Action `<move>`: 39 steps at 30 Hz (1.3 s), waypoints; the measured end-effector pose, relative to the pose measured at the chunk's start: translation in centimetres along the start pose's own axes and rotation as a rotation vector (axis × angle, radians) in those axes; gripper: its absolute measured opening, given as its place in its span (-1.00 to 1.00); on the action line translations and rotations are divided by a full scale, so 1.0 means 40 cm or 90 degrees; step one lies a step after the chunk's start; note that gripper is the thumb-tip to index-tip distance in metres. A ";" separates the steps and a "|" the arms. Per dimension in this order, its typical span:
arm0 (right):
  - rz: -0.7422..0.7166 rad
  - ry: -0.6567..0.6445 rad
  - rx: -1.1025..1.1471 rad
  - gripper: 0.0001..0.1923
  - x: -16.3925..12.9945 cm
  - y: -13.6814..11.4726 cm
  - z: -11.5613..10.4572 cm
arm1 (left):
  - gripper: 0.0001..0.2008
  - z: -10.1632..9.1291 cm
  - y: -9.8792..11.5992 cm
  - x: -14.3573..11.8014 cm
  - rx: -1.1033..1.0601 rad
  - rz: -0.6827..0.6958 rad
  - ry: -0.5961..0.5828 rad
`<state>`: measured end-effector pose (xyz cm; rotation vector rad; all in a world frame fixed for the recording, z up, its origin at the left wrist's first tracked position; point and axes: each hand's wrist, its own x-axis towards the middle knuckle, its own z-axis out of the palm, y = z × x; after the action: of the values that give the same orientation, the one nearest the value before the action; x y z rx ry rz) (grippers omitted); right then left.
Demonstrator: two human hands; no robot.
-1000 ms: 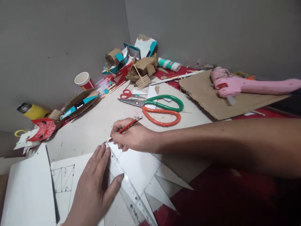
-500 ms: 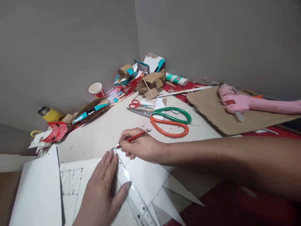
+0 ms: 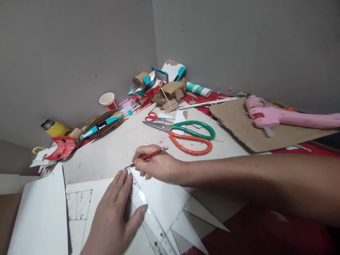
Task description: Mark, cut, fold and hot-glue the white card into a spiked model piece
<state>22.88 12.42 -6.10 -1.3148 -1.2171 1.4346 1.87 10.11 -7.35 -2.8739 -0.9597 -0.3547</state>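
Observation:
My left hand lies flat, fingers spread, pressing a clear plastic ruler onto a white sheet that carries a small pencilled grid at its left. My right hand grips a red pencil, whose tip touches the paper at the ruler's far end, just beyond my left fingertips. Pointed white paper offcuts lie to the right of the ruler.
Large scissors with green and orange handles and small red scissors lie behind my right hand. A pink glue gun rests on brown cardboard. A paper cup, yellow flask, glue bottle and cardboard scraps crowd the wall corner.
The view has shifted, so everything sits lower and to the right than a second ago. Both hands keep their hold on ruler and pencil; the pencil tip stays at the ruler's far end.

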 end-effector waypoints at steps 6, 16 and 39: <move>-0.007 0.001 -0.030 -0.93 -0.003 -0.005 -0.003 | -0.40 0.000 -0.001 0.001 -0.009 0.005 0.003; -0.008 -0.028 0.017 -0.90 0.003 -0.004 -0.008 | -0.41 -0.005 0.000 0.005 -0.009 0.008 -0.012; 0.041 -0.074 0.008 -0.78 -0.010 -0.028 -0.024 | -0.39 -0.010 -0.001 0.007 -0.002 0.003 -0.030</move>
<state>23.82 12.39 -4.91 -1.2873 -1.2486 1.5806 2.00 10.24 -6.90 -2.8986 -0.9610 -0.2883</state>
